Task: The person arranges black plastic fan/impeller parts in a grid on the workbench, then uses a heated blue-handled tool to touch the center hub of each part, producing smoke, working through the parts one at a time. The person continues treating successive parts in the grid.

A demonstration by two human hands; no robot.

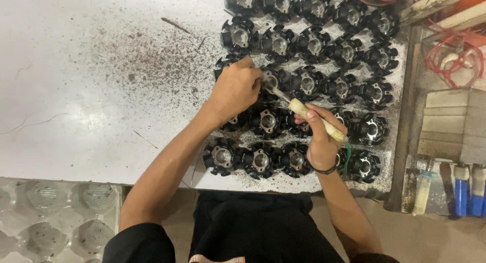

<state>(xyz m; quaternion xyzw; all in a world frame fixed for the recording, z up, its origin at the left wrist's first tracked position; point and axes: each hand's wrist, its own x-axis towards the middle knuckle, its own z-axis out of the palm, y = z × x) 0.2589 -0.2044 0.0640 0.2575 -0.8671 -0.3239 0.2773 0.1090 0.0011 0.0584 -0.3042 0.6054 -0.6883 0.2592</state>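
Clamping one black part (271,80), left hand (234,91) leaves right hand (320,139) gripping the wooden-handled tool (314,119) mid-table.

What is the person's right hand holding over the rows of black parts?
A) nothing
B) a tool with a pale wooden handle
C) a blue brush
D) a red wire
B: the right hand grips a tool with a pale wooden handle, its metal tip pointing to the black part under the left hand.
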